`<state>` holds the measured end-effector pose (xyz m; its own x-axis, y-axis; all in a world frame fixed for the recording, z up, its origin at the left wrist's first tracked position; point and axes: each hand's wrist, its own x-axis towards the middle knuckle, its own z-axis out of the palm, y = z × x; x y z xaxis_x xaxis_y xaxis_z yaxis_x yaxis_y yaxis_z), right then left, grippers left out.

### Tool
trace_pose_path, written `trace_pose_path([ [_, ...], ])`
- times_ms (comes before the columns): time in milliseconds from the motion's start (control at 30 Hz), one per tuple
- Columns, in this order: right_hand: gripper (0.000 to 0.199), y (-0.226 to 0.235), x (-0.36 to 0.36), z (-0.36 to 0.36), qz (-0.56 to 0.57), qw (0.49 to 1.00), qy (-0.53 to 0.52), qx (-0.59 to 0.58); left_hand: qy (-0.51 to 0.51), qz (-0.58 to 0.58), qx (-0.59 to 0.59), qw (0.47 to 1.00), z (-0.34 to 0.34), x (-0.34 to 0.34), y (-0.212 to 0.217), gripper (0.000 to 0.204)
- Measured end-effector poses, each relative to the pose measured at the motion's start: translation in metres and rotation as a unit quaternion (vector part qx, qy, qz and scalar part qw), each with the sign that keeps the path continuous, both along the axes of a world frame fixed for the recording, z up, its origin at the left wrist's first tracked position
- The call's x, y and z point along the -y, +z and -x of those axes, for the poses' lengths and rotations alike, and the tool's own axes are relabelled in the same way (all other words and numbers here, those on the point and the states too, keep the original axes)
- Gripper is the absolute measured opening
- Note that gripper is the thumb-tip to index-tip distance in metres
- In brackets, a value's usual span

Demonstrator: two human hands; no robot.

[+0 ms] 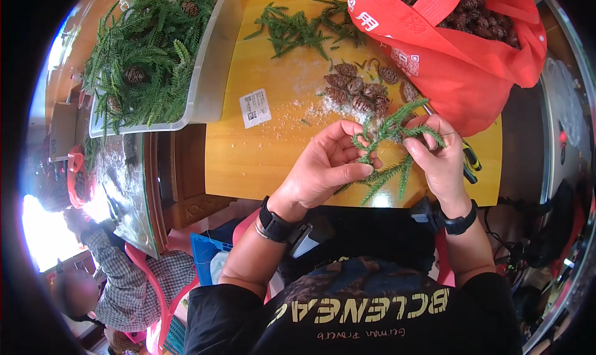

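Observation:
Above the near edge of the table, my hands hold a green artificial pine sprig (388, 133) with several spread branches. My left hand (332, 162) grips its stem side between thumb and fingers. On the other side, my right hand (439, 162) pinches a branch tip, and a thin wire-like strand seems to stick out by its fingers. Just beyond the sprig lies a cluster of brown pine cones (356, 88) with white flakes around it. Pliers with yellow and black handles (472, 157) lie partly hidden behind my right hand.
A translucent bin (211, 75) of pine sprigs and cones stands at the left. At the far right sits a red bag (447, 88) full of pine cones. Loose sprigs (292, 29) and a white label (255, 108) lie on the yellow table (248, 168). Another person (133, 286) sits lower left.

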<state>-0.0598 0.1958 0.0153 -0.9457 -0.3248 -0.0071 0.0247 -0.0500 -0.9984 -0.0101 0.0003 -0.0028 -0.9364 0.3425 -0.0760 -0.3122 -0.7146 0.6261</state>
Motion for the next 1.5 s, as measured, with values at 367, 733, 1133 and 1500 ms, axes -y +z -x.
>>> trace_pose_path([
  [367,0.014,-0.009,0.002,-0.001,0.017,0.998,0.01,0.052,0.007,-0.006,-0.016,1.0,-0.001,-0.001,0.0,0.037],
  [733,0.014,-0.007,0.005,-0.002,-0.032,0.998,0.016,0.06,0.016,0.023,-0.016,0.999,-0.001,-0.003,0.003,0.033],
  [1133,0.015,-0.005,0.005,-0.003,-0.001,1.0,0.015,0.019,0.049,0.044,-0.028,0.997,-0.002,-0.003,0.006,0.026],
  [1500,0.014,-0.006,0.003,-0.004,0.025,0.999,0.023,0.028,0.031,0.07,-0.013,0.997,-0.001,0.0,0.004,0.026],
])
